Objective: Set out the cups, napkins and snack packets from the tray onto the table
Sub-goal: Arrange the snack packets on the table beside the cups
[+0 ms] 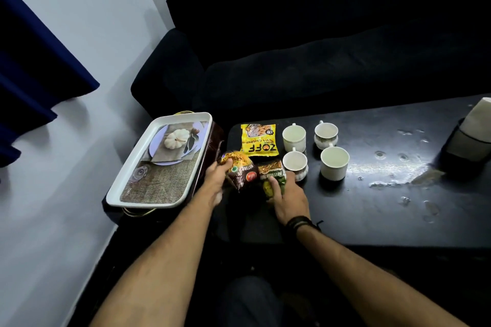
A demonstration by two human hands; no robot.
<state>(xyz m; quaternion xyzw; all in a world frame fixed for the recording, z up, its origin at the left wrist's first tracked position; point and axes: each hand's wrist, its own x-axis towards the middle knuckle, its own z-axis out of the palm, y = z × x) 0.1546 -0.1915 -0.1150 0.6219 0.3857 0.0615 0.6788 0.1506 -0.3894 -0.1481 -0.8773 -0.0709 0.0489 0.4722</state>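
Note:
On the dark table [372, 210], my left hand [218, 180] grips a brown snack packet [240, 171] at its left end. My right hand [288, 196] lies on a green snack packet [273, 175], fingers closed over it. A yellow ZOFF packet [259, 139] lies flat just behind them. Several white cups stand to the right: one [293, 138] beside the yellow packet, one [326, 135] behind, one [295, 164] touching my right fingers, one [334, 163] further right. The white tray [125, 194] with a pumpkin picture sits at the left, nothing lying in it.
A dark holder with white napkins [475, 125] stands at the table's far right edge. A black sofa [318, 61] runs behind the table. The tray rests on a brown stand [214, 138] left of the table. Blue curtain [34, 74] hangs at the far left.

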